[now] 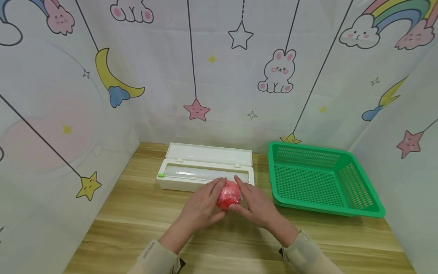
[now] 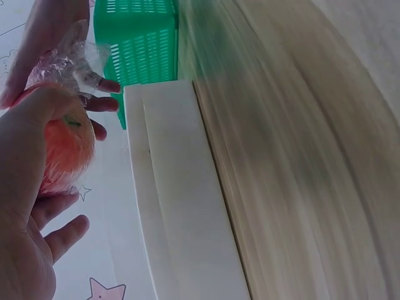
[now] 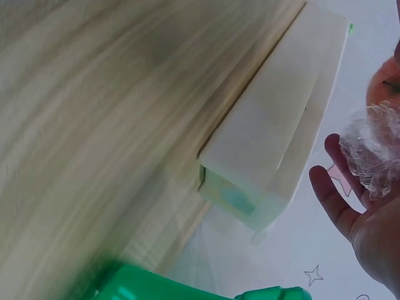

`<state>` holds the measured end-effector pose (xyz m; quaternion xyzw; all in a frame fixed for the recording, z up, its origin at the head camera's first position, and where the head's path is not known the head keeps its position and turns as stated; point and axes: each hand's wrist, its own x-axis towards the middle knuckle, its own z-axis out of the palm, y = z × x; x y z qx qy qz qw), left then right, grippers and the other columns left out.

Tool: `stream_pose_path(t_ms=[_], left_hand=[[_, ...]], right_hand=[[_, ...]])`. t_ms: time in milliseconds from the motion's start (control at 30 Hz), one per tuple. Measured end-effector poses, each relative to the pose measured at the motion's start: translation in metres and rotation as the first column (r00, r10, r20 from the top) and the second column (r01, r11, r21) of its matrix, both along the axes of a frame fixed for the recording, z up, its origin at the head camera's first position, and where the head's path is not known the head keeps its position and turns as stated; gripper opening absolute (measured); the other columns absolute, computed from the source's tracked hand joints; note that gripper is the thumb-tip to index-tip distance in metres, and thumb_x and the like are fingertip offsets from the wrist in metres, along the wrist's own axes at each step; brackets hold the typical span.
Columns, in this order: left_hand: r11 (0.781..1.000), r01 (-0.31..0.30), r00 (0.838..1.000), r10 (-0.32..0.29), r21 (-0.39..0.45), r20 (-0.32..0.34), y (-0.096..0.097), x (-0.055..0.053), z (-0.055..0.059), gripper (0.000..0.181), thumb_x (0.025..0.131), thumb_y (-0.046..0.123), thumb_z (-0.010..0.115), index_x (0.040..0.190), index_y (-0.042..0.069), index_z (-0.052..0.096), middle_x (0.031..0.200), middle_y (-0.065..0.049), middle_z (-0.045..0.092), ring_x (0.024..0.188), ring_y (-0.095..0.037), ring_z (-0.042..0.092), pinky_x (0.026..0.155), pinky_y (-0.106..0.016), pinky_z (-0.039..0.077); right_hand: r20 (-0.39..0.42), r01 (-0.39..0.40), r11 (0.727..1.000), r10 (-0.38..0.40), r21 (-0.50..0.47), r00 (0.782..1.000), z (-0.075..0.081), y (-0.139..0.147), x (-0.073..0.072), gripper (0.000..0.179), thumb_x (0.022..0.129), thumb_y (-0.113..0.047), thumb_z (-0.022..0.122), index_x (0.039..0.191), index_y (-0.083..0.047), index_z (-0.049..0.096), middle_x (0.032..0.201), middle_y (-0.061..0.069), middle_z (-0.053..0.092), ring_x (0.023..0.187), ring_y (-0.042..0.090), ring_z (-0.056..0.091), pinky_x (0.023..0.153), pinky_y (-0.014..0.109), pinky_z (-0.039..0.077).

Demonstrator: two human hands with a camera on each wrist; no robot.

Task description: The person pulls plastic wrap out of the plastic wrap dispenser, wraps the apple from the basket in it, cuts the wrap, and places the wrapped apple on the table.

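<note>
Over the wooden table, both hands hold a red tomato [image 1: 229, 195] wrapped in clear cling film. The left hand [image 1: 202, 203] grips it from the left, its thumb lying across the tomato near the green stem in the left wrist view. From the right, the right hand [image 1: 257, 205] holds the bunched loose end of the cling film [image 3: 374, 150] against the tomato's side. Two of its fingers [image 3: 337, 197] stand out past the film in the right wrist view. Just behind the hands is a white cling film box [image 1: 181, 185] with its lid raised and a roll [image 1: 188, 173] inside.
A green plastic basket [image 1: 328, 210] stands to the right of the box. White cloth walls [image 1: 226, 83] with cartoon prints enclose the back and sides of the wooden table [image 1: 137, 213]. The raised lid [image 1: 208, 153] leans toward the back wall.
</note>
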<state>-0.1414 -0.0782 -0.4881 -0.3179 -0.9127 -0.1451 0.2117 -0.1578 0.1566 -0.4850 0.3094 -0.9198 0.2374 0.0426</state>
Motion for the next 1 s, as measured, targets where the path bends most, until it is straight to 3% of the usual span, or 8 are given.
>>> stream_pose_path(t_ms=[167, 333, 500, 667, 867, 1000], left_hand=[[0.999, 0.005, 1.0, -0.004, 0.052, -0.019, 0.003, -0.001, 0.002, 0.09, 0.084, 0.041, 0.089, 0.153, 0.007, 0.041, 0.142, -0.012, 0.059, 0.119, -0.025, 0.068, 0.098, -0.039, 0.061], [0.996, -0.006, 1.0, 0.008, 0.09, -0.021, 0.007, 0.0, 0.004, 0.088, 0.084, 0.041, 0.088, 0.152, 0.007, 0.042, 0.141, -0.011, 0.06, 0.112, -0.024, 0.071, 0.088, -0.038, 0.063], [0.994, -0.026, 1.0, 0.027, 0.107, -0.01, 0.011, 0.001, 0.008, 0.089, 0.083, 0.042, 0.088, 0.152, 0.007, 0.043, 0.14, -0.012, 0.06, 0.11, -0.025, 0.07, 0.085, -0.038, 0.063], [0.989, -0.044, 0.998, 0.049, 0.143, -0.031, 0.016, 0.001, 0.009, 0.087, 0.083, 0.044, 0.088, 0.149, 0.005, 0.047, 0.138, -0.013, 0.062, 0.109, -0.026, 0.07, 0.085, -0.037, 0.063], [0.977, -0.068, 0.996, 0.077, 0.202, -0.038, 0.022, 0.0, 0.009, 0.087, 0.081, 0.042, 0.09, 0.146, 0.003, 0.048, 0.133, -0.013, 0.063, 0.098, -0.026, 0.071, 0.078, -0.037, 0.064], [0.973, -0.088, 0.993, 0.102, 0.215, -0.057, 0.025, 0.0, 0.007, 0.087, 0.08, 0.043, 0.09, 0.145, 0.002, 0.049, 0.129, -0.013, 0.064, 0.091, -0.026, 0.071, 0.075, -0.037, 0.064]], right_hand=[[-0.027, 0.017, 0.994, -0.02, -0.111, 0.999, -0.009, -0.003, 0.0, 0.085, 0.106, -0.052, 0.056, 0.167, -0.001, 0.028, 0.157, 0.021, 0.054, 0.134, 0.041, 0.06, 0.106, 0.061, 0.054], [-0.056, 0.016, 0.969, -0.031, -0.246, 0.998, -0.015, -0.006, 0.001, 0.08, 0.111, -0.055, 0.042, 0.166, 0.002, 0.029, 0.154, 0.025, 0.056, 0.133, 0.043, 0.06, 0.103, 0.065, 0.054], [-0.035, 0.026, 0.941, -0.04, -0.337, 0.999, -0.016, -0.011, 0.002, 0.074, 0.112, -0.048, 0.041, 0.165, 0.002, 0.03, 0.153, 0.025, 0.056, 0.135, 0.044, 0.058, 0.104, 0.067, 0.053], [0.009, 0.05, 0.896, -0.052, -0.442, 0.999, -0.014, -0.019, 0.002, 0.063, 0.114, -0.037, 0.039, 0.166, -0.003, 0.031, 0.15, 0.021, 0.059, 0.131, 0.039, 0.061, 0.102, 0.064, 0.055], [0.123, 0.12, 0.817, -0.06, -0.564, 0.991, -0.008, -0.029, 0.003, 0.054, 0.115, -0.03, 0.031, 0.166, -0.012, 0.033, 0.15, 0.015, 0.058, 0.127, 0.03, 0.062, 0.101, 0.055, 0.059], [0.154, 0.137, 0.795, -0.055, -0.591, 0.986, -0.007, -0.033, 0.003, 0.052, 0.115, -0.03, 0.033, 0.163, -0.012, 0.037, 0.152, 0.013, 0.056, 0.131, 0.031, 0.06, 0.102, 0.049, 0.059]])
